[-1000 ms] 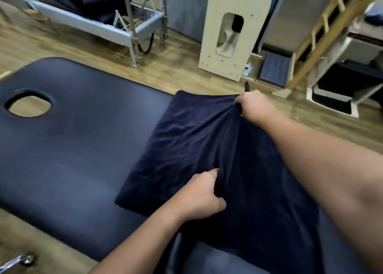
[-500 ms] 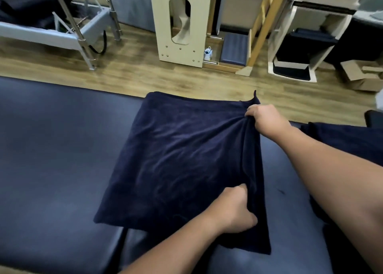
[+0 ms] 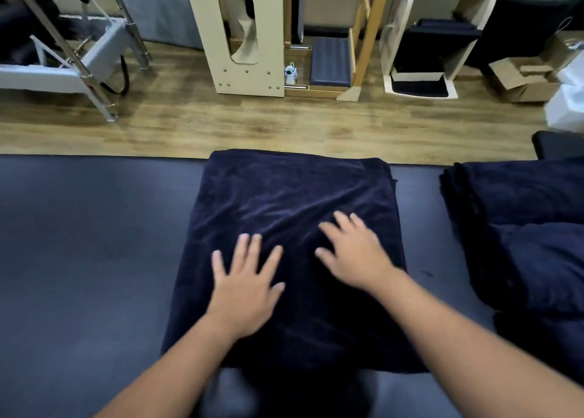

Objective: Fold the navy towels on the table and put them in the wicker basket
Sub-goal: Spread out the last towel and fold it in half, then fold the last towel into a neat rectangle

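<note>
A folded navy towel [image 3: 284, 196] lies as a thick square in the middle of the dark padded table [image 3: 79, 244]. My left hand [image 3: 245, 288] rests flat on its near left part, fingers spread and straight. My right hand [image 3: 354, 253] lies flat on the towel a little farther and to the right, fingers spread too. More navy towels [image 3: 518, 221] are heaped on the table at the right. No wicker basket is in view.
Beyond the table's far edge is a wooden floor [image 3: 252, 124] with a pale wooden cabinet [image 3: 246, 35], a wooden ladder frame [image 3: 363, 38], a white shelf unit [image 3: 420, 38], a cardboard box [image 3: 521, 79] and a metal-framed bench [image 3: 63, 57] at the left.
Both hands let go of the towel's pinched edge after laying it over. They now lie flat and spread on top of the folded towel. The view swung right.
</note>
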Demonstrator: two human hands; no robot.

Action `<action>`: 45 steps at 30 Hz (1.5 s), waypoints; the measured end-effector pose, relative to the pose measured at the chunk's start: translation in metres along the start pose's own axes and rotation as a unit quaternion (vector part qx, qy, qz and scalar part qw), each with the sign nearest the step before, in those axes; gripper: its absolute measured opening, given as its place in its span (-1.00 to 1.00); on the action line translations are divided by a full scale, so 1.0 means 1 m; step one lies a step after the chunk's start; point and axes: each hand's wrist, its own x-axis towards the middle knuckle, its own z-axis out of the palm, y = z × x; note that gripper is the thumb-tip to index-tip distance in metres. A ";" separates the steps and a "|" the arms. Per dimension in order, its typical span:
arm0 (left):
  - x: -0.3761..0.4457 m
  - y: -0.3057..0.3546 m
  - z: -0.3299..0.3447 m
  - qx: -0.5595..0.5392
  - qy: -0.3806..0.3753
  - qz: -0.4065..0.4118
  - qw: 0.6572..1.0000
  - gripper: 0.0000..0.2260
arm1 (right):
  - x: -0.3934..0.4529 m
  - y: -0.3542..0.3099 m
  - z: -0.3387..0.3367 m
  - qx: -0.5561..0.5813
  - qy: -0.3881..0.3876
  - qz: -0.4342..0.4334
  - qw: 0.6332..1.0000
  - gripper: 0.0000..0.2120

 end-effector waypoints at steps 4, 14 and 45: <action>-0.029 -0.084 0.014 0.005 -0.073 -0.135 0.988 -0.10 | -0.049 -0.026 0.053 -0.025 -0.033 0.051 0.998 -0.25; 0.057 -0.074 -0.007 0.018 -0.064 -0.030 0.997 -0.35 | 0.001 -0.024 0.029 0.012 -0.016 0.141 0.990 -0.25; -0.021 -0.033 0.016 -0.012 -0.050 -0.062 0.997 -0.32 | -0.067 -0.052 0.064 -0.039 -0.057 0.043 0.997 -0.06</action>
